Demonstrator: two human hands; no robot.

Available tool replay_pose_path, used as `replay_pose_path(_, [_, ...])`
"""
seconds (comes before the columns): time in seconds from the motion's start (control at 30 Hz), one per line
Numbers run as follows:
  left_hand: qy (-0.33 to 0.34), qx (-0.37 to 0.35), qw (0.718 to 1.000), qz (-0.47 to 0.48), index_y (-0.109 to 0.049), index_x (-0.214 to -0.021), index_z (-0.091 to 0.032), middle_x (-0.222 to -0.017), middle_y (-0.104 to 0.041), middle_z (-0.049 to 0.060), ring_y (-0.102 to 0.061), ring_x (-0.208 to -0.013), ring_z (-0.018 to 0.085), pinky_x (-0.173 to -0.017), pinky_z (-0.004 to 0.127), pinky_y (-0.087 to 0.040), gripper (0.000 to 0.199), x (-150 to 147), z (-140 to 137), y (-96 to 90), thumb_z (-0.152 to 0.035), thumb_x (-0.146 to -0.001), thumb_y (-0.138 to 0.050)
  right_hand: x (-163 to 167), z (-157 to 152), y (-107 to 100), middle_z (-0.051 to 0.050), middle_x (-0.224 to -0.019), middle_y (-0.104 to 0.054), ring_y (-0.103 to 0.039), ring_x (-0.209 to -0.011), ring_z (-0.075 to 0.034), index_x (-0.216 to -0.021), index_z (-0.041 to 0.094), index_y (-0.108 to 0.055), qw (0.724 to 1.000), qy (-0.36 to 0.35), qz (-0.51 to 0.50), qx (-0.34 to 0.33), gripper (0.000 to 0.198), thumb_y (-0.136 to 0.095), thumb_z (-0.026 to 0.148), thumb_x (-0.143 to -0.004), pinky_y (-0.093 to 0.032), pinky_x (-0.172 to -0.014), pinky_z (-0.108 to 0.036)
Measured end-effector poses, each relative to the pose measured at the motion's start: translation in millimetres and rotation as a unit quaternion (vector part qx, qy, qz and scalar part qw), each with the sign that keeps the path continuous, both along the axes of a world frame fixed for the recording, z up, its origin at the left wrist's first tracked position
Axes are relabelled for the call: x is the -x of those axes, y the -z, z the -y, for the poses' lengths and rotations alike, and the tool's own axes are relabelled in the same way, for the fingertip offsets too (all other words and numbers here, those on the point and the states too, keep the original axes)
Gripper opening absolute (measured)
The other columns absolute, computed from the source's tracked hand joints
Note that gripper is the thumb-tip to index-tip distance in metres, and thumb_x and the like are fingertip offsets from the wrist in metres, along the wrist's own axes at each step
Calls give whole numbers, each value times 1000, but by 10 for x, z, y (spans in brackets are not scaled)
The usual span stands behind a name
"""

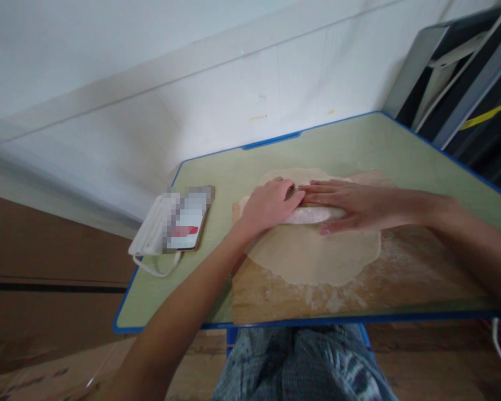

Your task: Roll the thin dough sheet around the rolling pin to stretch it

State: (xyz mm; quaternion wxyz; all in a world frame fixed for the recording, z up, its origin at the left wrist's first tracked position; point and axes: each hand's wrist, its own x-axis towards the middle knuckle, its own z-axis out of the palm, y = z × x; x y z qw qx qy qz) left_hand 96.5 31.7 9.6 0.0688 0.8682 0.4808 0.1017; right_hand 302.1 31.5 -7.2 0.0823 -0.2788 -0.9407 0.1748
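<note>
A wide, thin sheet of dough [317, 256] lies on a floured wooden board [271, 303]. Across the dough is a flour-whitened rolling pin [315, 215], its middle visible between my hands and its ends covered. My left hand [271, 203] is curled over the pin's left part, fingers bent. Over its right part lies my right hand [346, 201], with long fingers on the far side and the thumb on the near side, gripping it. The fingertips of both hands nearly meet above the pin. Part of the dough shows beyond my hands.
The board rests on a green table [338, 139] with a blue edge. To the left are a phone [190, 220], partly blurred, and a white face mask [152, 228] with an ear loop. A white wall [242, 100] stands behind; dark equipment [476, 83] is at the right.
</note>
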Motion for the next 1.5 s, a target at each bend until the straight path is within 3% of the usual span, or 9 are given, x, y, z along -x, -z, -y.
replay_pose_path(0.13, [9,-4,1000,-1,-61,-94,-17,-97,-64,6,-60,-87,20,-76,31,-44,32,18,63,-10,-37,-92,-35,6,19,-3,-11,-148,-30,-24,-136,-32,-141,20,-34,1000,14,5,5,78,-51,63,-77,-24,-108,-55])
replay_pose_path(0.33, [24,48,997,48,-63,-85,-14,-90,-65,7,-59,-84,17,-74,28,-44,29,-4,-144,19,-32,-90,-41,-1,-19,23,-7,-148,-32,-23,-137,-28,-141,23,-33,1000,-2,-13,11,71,-49,58,-81,-22,-110,-54])
replay_pose_path(0.73, [17,34,998,54,-64,-84,-14,-90,-65,8,-60,-83,18,-75,31,-44,31,-5,-123,18,-31,-89,-39,5,5,-35,-11,-148,-30,-22,-138,-28,-142,17,-30,1000,-7,6,6,75,-46,59,-82,-20,-110,-54])
replay_pose_path(1.5, [15,26,998,57,-63,-83,-15,-89,-65,7,-57,-82,17,-73,28,-43,29,2,-102,0,-32,-89,-40,16,29,-51,-11,-147,-33,-25,-136,-27,-142,19,-30,1000,-17,-11,-13,72,-50,55,-82,-21,-110,-52])
